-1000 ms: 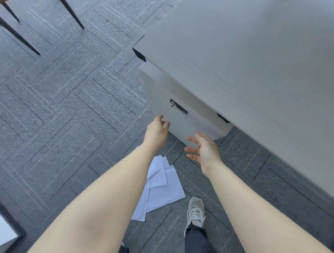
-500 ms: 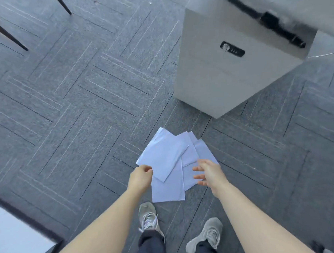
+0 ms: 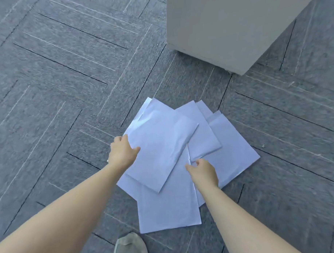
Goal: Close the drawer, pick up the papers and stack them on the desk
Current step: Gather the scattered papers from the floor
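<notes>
Several white papers (image 3: 163,145) lie fanned and overlapping on the grey carpet in front of me. My left hand (image 3: 122,152) is at the left edge of the top sheet, thumb on top and fingers curled at the edge. My right hand (image 3: 202,172) rests lower right on the pile, its thumb and forefinger pinched at the corner of a middle sheet. The grey drawer cabinet (image 3: 225,29) stands at the upper right, apart from the papers. Only its plain lower faces show; the handle and lock are out of frame.
Grey patterned carpet tiles (image 3: 57,92) cover the floor all around. The toe of my grey shoe (image 3: 130,247) shows at the bottom edge, just below the lowest sheet.
The view has dropped from the cabinet front to close over the papers. Both hands have come down from near the drawer onto the pile and closed on the sheets.
</notes>
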`<state>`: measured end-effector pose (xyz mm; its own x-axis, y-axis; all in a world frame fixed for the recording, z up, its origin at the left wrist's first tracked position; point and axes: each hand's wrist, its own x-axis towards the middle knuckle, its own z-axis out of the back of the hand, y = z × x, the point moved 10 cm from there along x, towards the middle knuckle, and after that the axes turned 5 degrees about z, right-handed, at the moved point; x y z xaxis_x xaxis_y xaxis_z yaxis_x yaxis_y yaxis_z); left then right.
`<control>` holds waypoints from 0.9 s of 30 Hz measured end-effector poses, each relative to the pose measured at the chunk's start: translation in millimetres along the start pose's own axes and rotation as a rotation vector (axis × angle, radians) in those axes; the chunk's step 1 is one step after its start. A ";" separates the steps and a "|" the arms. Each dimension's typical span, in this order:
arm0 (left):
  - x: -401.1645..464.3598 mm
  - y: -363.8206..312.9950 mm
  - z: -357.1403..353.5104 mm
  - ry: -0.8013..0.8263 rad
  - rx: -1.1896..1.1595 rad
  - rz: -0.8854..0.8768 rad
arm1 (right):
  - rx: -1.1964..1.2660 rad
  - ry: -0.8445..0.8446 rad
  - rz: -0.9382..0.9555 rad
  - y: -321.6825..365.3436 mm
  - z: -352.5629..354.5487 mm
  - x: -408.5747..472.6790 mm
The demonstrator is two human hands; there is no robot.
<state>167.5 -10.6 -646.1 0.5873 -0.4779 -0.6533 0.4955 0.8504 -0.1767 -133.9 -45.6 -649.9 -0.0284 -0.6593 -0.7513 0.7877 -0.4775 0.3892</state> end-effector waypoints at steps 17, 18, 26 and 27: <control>47.6 -66.5 -32.5 -0.120 0.001 -0.116 | 0.470 -0.360 -0.170 -70.5 19.2 41.6; 48.0 -70.7 -35.4 -0.128 0.017 -0.114 | 0.432 -0.429 -0.229 -85.2 25.7 41.2; 46.4 -101.3 -48.2 -0.132 0.193 -0.249 | 0.634 -0.644 -0.541 -158.9 43.3 24.9; 45.7 -102.3 -52.0 -0.105 0.152 -0.249 | 0.682 -0.657 -0.515 -155.3 45.5 26.6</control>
<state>110.4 -108.0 -696.1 0.4947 -0.6944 -0.5226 0.7180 0.6653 -0.2044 -285.0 -15.3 -706.1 -0.7432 -0.3722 -0.5560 0.0829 -0.8759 0.4754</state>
